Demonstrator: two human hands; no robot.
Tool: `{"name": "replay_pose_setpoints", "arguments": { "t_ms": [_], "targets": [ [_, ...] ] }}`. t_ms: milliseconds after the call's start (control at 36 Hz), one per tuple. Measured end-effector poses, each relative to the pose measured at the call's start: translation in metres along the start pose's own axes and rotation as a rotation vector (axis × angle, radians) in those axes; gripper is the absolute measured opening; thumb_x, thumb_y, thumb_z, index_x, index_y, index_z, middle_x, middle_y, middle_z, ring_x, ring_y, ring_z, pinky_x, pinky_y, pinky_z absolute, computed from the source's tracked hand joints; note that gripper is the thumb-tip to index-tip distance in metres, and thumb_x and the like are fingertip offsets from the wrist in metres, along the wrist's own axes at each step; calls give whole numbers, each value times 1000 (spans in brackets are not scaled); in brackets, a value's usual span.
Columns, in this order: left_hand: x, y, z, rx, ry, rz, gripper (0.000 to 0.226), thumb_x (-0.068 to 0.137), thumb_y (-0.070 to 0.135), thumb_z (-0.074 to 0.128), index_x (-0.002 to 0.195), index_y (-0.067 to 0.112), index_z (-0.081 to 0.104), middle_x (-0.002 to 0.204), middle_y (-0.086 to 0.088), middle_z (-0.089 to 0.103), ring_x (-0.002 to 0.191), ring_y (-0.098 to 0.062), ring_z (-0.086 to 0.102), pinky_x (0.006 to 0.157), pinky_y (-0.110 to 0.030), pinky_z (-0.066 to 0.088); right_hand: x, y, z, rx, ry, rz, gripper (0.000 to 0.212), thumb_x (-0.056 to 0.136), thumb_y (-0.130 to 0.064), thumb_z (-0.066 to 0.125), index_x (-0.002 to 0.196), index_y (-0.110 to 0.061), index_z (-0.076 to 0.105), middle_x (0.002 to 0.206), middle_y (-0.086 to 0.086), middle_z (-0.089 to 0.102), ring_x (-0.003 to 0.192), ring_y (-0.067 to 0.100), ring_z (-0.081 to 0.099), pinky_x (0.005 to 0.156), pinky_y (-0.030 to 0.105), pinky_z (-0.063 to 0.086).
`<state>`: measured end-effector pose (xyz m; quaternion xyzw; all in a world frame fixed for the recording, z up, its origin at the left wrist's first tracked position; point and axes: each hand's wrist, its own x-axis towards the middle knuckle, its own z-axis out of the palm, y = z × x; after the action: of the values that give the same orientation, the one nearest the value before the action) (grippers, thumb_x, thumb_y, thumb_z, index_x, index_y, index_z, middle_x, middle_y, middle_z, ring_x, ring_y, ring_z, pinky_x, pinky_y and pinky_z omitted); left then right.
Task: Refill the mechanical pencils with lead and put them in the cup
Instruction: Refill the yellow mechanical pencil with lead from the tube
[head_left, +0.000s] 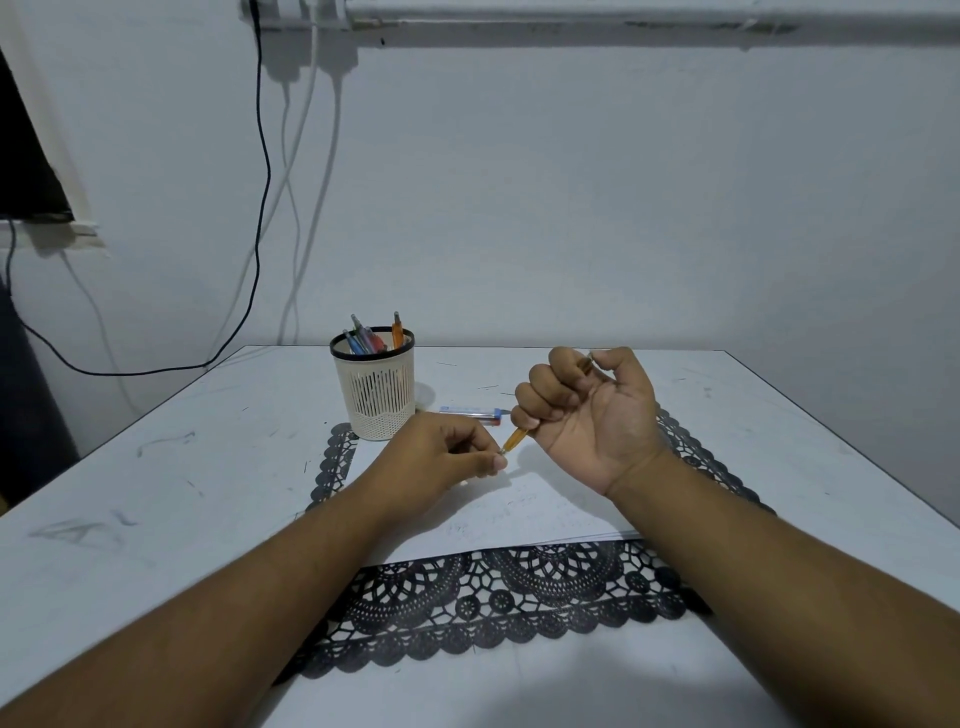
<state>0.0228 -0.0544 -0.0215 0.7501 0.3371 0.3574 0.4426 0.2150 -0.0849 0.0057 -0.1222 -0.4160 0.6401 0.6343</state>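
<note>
My right hand (587, 410) grips an orange mechanical pencil (516, 439) in a fist, palm up, the pencil slanting down to the left. My left hand (447, 452) pinches the pencil's lower tip between thumb and fingers. Both hands hover above a white sheet of paper (519, 519). A cream mesh cup (378, 395) with a black rim stands behind my left hand and holds several coloured pencils (371, 338). A small clear lead case (470, 413) lies on the table between the cup and my right hand.
The paper lies on a black lace mat (493, 608) on a white table (156, 493) marked with scribbles. Cables (262, 208) hang down the wall behind the table's left side.
</note>
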Motion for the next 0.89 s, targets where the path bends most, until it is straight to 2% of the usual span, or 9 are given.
{"name": "replay_pose_setpoints", "arguments": {
  "t_ms": [361,472,611,750,889],
  "targets": [
    [-1,1,-1,-21,1,-21,8,85,13,82,77,14,78,72,-4,68,71,-15,55,73,-33,41,0,3,0,13,22,-31,29,83,-37,39,64,-21,25,61,0,17,60,18,16,59,33,30],
    [-2,2,-2,-8,2,-22,9,86,15,81,78,14,78,73,-8,69,71,-16,54,73,-34,41,0,3,2,6,21,-32,28,83,-36,39,64,-21,25,61,0,17,60,18,16,59,32,30],
    [-4,5,0,-1,6,-8,7,86,11,80,79,10,78,83,-23,70,71,-16,57,72,-31,45,-1,2,2,11,14,-33,28,84,-37,37,64,-21,25,61,0,18,60,18,17,58,32,32],
    [-3,5,-1,-9,-3,-7,7,86,10,80,80,8,77,80,-20,71,71,-16,57,70,-27,45,0,3,1,12,6,-31,30,83,-37,41,65,-20,25,62,0,18,60,18,17,59,32,31],
    [-2,3,-3,44,1,2,7,86,17,81,79,15,79,83,-21,70,71,-16,55,73,-34,42,-1,3,1,15,5,-31,29,83,-36,42,65,-20,25,62,0,18,61,18,16,59,32,32]
  ]
}}
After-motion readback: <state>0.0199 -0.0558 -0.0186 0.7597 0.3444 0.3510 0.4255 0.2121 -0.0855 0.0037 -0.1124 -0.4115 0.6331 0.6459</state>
